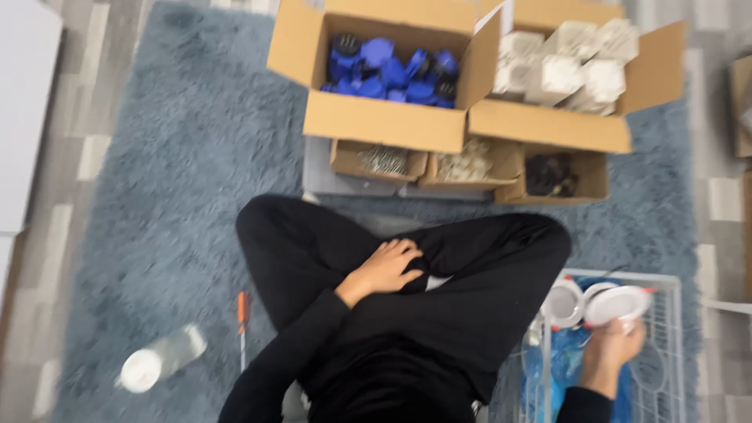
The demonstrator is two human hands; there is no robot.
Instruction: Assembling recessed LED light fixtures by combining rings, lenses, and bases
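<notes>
Head view shows my left hand (388, 269) resting loosely curled and empty on my crossed legs (470, 258), while my right hand (612, 352) grips a white round fixture (617, 304) over the wire basket (672, 345).

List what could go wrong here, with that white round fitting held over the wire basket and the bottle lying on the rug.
1. The right hand holds the white round fitting only by its rim above the wire basket; a weak grip could drop it onto the fittings below.
2. The bottle and orange-handled screwdriver lie loose on the rug by the left knee, easy to knock or kneel on.
</notes>
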